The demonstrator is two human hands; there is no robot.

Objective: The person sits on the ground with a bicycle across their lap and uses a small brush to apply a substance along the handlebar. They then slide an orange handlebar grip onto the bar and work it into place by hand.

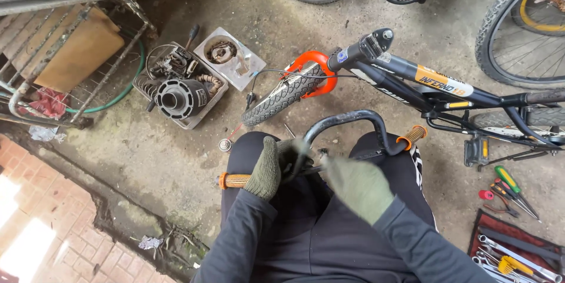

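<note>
Gloved left hand (266, 168) gripping black handlebar (347, 119) across lap, above concrete floor (147, 153); blurred right hand (358, 186), grip unclear. Could slip onto floor if left hold loosens; bicycle frame (435, 86) just beyond.

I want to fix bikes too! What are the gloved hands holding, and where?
The left hand grips the black handlebar near its middle. The right hand is blurred; whether it holds anything cannot be told.

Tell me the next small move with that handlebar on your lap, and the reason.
Probably steady the right hand on the black curved handlebar near its stem. The gloved left hand alone grips it beside the orange grip, while the right is blurred above the lap, holding nothing clearly visible.
</note>
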